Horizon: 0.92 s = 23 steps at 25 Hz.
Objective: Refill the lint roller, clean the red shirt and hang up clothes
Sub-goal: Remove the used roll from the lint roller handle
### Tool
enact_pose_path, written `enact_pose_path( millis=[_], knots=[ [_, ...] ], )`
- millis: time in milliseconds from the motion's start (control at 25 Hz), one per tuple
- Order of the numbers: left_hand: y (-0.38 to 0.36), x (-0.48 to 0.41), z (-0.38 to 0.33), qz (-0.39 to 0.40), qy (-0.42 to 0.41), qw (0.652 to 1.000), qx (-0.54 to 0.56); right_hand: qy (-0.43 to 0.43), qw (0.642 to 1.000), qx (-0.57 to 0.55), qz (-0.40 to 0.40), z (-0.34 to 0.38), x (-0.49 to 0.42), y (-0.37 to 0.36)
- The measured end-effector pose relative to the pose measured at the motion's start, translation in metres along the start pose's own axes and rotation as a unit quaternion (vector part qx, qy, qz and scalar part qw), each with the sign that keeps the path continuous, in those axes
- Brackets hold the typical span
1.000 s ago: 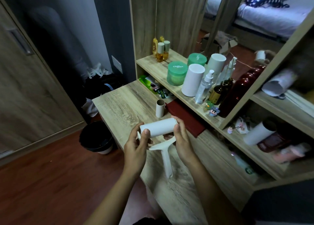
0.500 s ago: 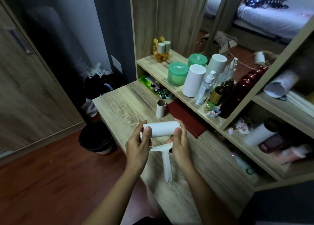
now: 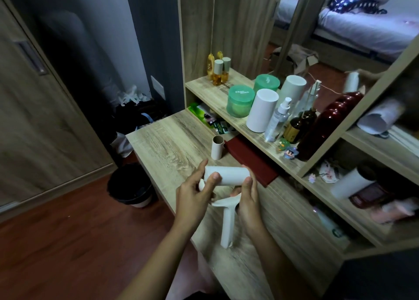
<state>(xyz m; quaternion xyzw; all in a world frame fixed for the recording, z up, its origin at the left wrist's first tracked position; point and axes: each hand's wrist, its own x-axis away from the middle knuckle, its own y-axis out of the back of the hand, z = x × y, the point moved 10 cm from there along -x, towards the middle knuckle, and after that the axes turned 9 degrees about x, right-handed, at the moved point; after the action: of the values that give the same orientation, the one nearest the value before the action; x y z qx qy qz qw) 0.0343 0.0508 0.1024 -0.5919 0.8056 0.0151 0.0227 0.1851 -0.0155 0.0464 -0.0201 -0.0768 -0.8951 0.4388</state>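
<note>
Above the wood-grain desk (image 3: 172, 141), left hand (image 3: 195, 197) and right hand (image 3: 248, 200) grip one smooth white cylindrical refill roll (image 3: 226, 175); one bare cardboard tube (image 3: 217, 147) stands upright beyond.

Light wood-grain desk top (image 3: 172, 141): one empty brown cardboard tube (image 3: 217, 147) stands upright on it, just beside a flat dark red book (image 3: 251, 161) lying partly under the raised wooden shelf (image 3: 213, 93). Shelf carries two green lidded jars (image 3: 240, 101), a white cylinder (image 3: 261, 110), a clear spray bottle (image 3: 277, 119)
</note>
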Motion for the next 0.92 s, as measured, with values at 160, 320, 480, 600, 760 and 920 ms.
enact_pose_path(
  millis=[160, 320, 480, 600, 760, 920],
  knots=[
    [-0.006, 0.008, -0.009, 0.009, -0.041, 0.999, -0.010, -0.015, 1.000, -0.002, 0.006, -0.003, -0.007, 0.005],
    [-0.003, 0.002, -0.008, 0.000, -0.028, 1.000, 0.012, -0.026, 0.998, -0.048, 0.020, -0.008, -0.002, -0.005],
    [-0.001, 0.001, -0.013, -0.003, -0.021, 1.000, 0.016, -0.053, 0.998, -0.042, 0.014, -0.015, 0.008, -0.008],
    [0.000, 0.003, -0.008, 0.002, 0.000, 1.000, 0.024, -0.026, 0.999, -0.016, 0.012, -0.006, 0.006, -0.002],
    [-0.001, -0.001, -0.003, 0.023, 0.016, 0.998, 0.048, 0.007, 1.000, 0.020, 0.022, 0.011, 0.004, 0.003],
    [0.000, -0.003, 0.004, 0.043, 0.052, 0.994, 0.090, 0.065, 0.993, 0.091, 0.034, 0.036, 0.008, 0.007]
  ],
)
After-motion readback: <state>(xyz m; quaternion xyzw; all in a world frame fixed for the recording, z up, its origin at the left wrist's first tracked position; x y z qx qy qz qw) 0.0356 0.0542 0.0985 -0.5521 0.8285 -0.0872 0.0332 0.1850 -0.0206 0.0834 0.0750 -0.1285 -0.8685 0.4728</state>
